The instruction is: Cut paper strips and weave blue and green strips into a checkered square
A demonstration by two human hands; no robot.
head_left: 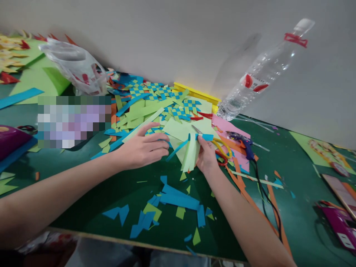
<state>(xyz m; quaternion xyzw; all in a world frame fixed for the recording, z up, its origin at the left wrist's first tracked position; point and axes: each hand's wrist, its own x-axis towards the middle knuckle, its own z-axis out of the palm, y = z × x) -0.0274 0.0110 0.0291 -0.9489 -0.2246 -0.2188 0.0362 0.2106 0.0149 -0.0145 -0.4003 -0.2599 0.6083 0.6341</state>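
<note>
Forearms: nearest the camera, extended toward the paper strips.
Paper strips: pale green, pinched in the right hand, long axis toward the camera, blue strip crossing them.
Right hand: at the strips' right, thumb and fingers closed on them.
Left hand: just left of the strips, apart, fingers loosely curled, nothing visible in them.
Plastic bag: beyond the strips, left; contents unclear.
Bottle: beyond the strips, right; cannot tell whether anything is inside.

cam: head-worn, 1 view | looks fwd+dn | close to tbl | wall in bkgd
</note>
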